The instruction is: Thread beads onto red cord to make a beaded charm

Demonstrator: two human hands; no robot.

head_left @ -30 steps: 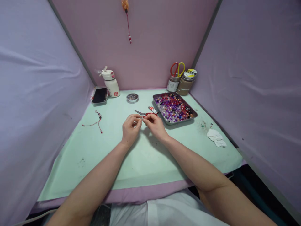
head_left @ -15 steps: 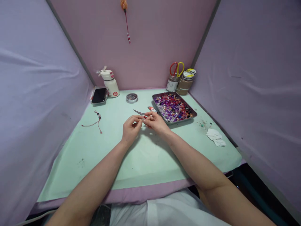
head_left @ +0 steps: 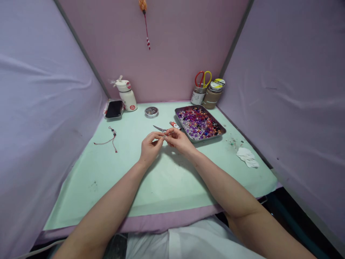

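Observation:
My left hand (head_left: 151,145) and my right hand (head_left: 179,140) meet above the middle of the table, fingertips pinched close together. Between them is something tiny that I cannot make out. Just beyond the fingers lie small scissors (head_left: 159,128), blade pointing left and handles mostly hidden behind my right hand. A red and white lighter (head_left: 175,125) rests between that hand and a metal tray (head_left: 194,141) of mixed beads (head_left: 198,122), mostly purple, red and clear. Off to the left is a knotted red cord with dark beads (head_left: 114,133), flat on the green cloth.
At the back stand a white bottle (head_left: 128,99), a phone (head_left: 114,109), a round dish of small bits (head_left: 151,112), a jar holding scissors (head_left: 198,95) and a brown jar (head_left: 212,98). A crumpled tissue (head_left: 247,157) lies at right. Cloth walls enclose three sides.
My right fingers have closed in slightly towards the left fingertips, covering more of the scissors' handles. Otherwise both hands stay in nearly the same place.

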